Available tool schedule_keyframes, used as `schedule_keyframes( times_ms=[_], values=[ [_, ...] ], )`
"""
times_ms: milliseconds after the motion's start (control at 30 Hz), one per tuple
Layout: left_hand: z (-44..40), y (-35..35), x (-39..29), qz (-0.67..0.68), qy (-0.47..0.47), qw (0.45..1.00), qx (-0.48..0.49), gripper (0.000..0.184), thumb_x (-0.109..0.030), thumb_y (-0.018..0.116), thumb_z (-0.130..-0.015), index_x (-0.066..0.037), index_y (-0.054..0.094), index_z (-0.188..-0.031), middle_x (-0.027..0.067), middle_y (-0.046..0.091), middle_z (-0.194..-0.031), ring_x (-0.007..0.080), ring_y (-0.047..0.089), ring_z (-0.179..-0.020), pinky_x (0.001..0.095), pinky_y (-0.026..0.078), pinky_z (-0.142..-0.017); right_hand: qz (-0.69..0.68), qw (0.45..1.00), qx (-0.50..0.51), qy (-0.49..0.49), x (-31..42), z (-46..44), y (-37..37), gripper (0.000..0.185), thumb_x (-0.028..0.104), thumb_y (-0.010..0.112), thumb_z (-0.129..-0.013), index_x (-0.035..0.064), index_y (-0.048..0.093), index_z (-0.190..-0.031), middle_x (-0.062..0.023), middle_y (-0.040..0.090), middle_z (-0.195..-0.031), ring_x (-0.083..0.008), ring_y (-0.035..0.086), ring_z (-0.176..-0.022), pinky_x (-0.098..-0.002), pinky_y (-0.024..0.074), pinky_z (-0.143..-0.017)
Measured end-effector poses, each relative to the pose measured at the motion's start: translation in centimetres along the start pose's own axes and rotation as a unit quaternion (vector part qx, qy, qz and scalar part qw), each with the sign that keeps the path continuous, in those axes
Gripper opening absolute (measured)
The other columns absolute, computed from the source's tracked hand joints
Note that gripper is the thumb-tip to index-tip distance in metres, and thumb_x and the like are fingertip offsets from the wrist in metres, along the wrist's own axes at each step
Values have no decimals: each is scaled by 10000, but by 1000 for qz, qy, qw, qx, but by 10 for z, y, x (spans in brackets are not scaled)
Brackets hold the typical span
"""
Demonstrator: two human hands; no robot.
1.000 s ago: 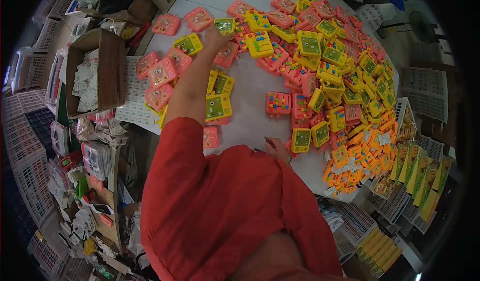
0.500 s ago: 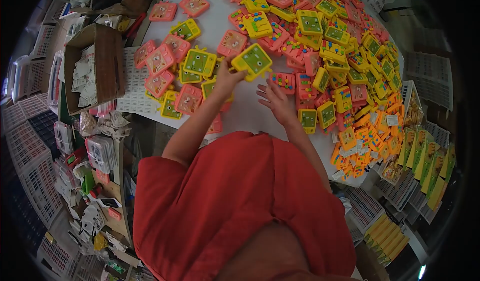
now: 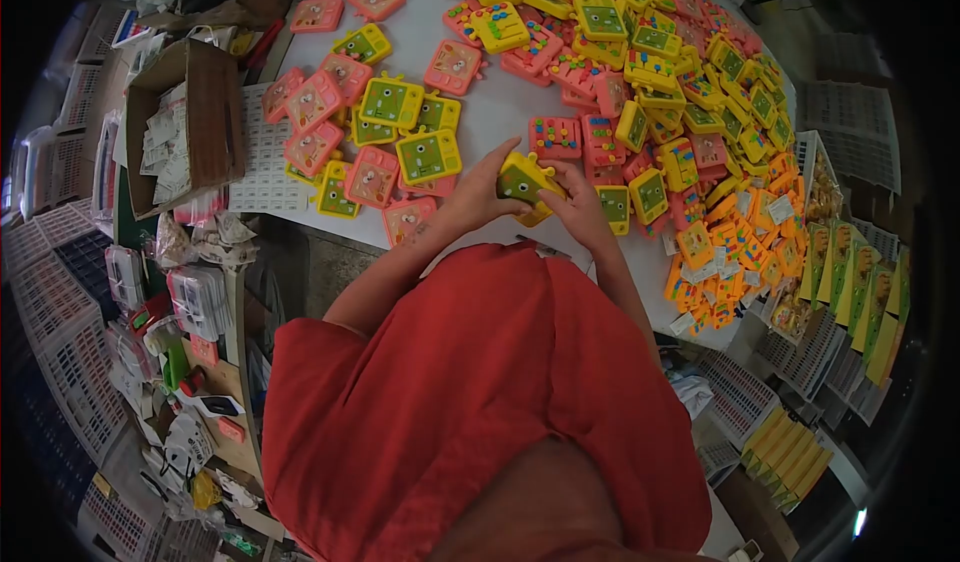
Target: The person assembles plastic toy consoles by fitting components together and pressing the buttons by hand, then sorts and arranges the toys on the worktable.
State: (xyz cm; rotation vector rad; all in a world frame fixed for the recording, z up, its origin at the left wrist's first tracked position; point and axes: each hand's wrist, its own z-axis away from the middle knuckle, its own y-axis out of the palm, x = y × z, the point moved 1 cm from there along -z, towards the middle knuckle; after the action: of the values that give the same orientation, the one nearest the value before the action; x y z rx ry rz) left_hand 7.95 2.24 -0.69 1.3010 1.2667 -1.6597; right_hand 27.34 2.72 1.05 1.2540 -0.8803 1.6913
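A yellow toy with a green face is held between both hands near the table's front edge. My left hand grips its left side, and my right hand has its fingers on the right side. Left of the hands lie pink and yellow toys, among them a yellow one close to my left wrist. Beyond my right hand is a pink toy with coloured beads, at the edge of a large heap of yellow and pink toys.
Small orange pieces with white tags are heaped at the table's right. A cardboard box of white packets stands at the left, beside a printed sheet. Shelving with bagged goods is lower left; yellow-green packages lie at the far right.
The yellow toy has come down nearer the body from where my left hand held it up. My right hand, open and empty half a second ago, now grips it too.
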Motion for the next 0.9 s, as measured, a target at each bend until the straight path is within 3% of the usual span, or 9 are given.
schedule_keyframes(
  times_ms=[167, 367, 500, 633, 667, 767, 833, 867, 900],
  values=[
    [12, 0, -1, 156, -21, 987, 17, 473, -108, 717, -764, -52, 522, -1191, 126, 554, -1110, 218, 569, -985, 310, 456, -859, 137, 988, -54, -44, 21, 24, 7, 316, 8, 623, -799, 54, 583, -1109, -91, 600, -1055, -178, 575, -972, -297, 479, -778],
    [17, -3, -27, 43, 178, 981, -69, 241, -71, 665, -810, -31, 582, -1033, 65, 597, -966, 136, 581, -869, 265, 467, -747, 317, 914, -68, -246, 34, 30, 10, 333, 43, 648, -777, 68, 590, -1104, -108, 599, -1036, -248, 581, -910, -322, 475, -784],
    [20, 5, -20, 120, 95, 984, -86, 94, -70, 620, -845, -18, 573, -909, 64, 603, -898, 142, 576, -796, 251, 465, -688, 306, 927, -59, -206, 30, 37, 14, 327, 48, 649, -784, 62, 589, -1106, -98, 594, -1069, -233, 581, -939, -319, 462, -816],
    [21, 7, -24, 293, -26, 950, -105, 58, -43, 600, -852, -12, 569, -891, 33, 601, -847, 94, 550, -712, 217, 452, -647, 60, 995, -61, -57, 18, 43, 15, 379, 74, 632, -834, 61, 516, -1194, -81, 578, -1083, -157, 564, -976, -270, 452, -831],
    [19, 7, -19, 293, -26, 950, -105, 58, -43, 600, -852, -12, 569, -891, 33, 601, -847, 94, 550, -712, 217, 452, -647, -67, 996, -55, 4, 12, 44, 14, 401, 87, 624, -852, 59, 483, -1226, -79, 570, -1081, -134, 553, -988, -254, 448, -836],
    [17, 13, 0, 251, -60, 965, -48, 223, -40, 607, -853, -13, 537, -1063, 37, 578, -1000, 111, 562, -877, 230, 460, -773, -84, 995, -57, -5, 3, 44, 13, 396, 113, 592, -887, 34, 435, -1241, -77, 555, -1066, -115, 539, -974, -235, 448, -826],
    [18, 23, -5, 230, -18, 972, -52, 588, -96, 724, -768, -31, 410, -1261, 108, 530, -1146, 179, 544, -1005, 273, 455, -862, -94, 992, -84, -1, -6, 42, 13, 365, 127, 576, -900, 18, 439, -1220, -75, 554, -1059, -113, 539, -962, -234, 448, -821],
    [22, 27, -6, 230, -18, 972, -52, 588, -96, 724, -768, -31, 410, -1261, 108, 530, -1146, 179, 544, -1005, 273, 455, -862, -104, 988, -109, 3, -10, 42, 12, 339, 141, 560, -913, 2, 444, -1200, -72, 552, -1053, -112, 539, -951, -234, 448, -815],
    [25, 28, -13, 106, 13, 992, -72, 768, -118, 777, -706, -39, 321, -1319, 141, 495, -1196, 212, 519, -1061, 296, 440, -899, -104, 989, -109, 4, -10, 42, 13, 339, 141, 560, -913, 2, 444, -1200, -72, 552, -1053, -112, 539, -951, -234, 448, -815]
  ],
)
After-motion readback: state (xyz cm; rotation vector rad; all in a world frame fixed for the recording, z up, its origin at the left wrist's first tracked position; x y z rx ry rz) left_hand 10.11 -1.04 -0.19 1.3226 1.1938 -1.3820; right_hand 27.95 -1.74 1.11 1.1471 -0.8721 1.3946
